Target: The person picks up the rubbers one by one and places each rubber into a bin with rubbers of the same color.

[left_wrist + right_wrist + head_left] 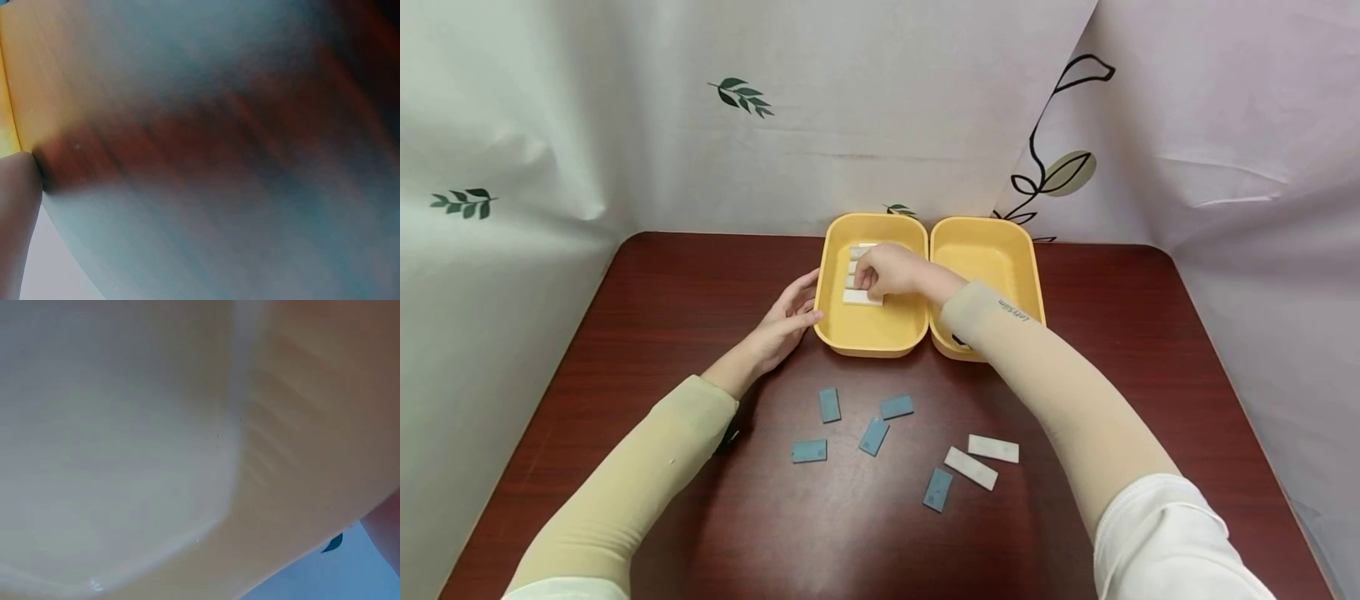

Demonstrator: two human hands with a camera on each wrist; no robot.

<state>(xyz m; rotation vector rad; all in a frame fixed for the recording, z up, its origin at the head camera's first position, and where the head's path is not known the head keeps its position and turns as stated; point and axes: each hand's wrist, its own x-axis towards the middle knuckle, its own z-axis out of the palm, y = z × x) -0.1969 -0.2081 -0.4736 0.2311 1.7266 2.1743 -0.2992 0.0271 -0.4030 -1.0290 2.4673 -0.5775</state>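
In the head view my right hand (891,270) is inside the left yellow bin (871,342), fingers curled down. Its thumb and fingertips pinch a white tile (861,298) low against the bin floor. Further white tiles (860,252) lie in a column behind it, partly hidden by the hand. My left hand (784,323) rests against the outer left wall of that bin, its fingers fairly straight. The left wrist view shows the left thumb (19,206) touching the yellow wall. The bin's pale inside (112,450) fills most of the blurred right wrist view.
A second yellow bin (988,250) stands against the first on the right, partly behind my right forearm. Nearer on the brown table (700,275) lie several blue tiles (873,437) and two white tiles (993,448). A patterned white sheet (850,108) hangs behind.
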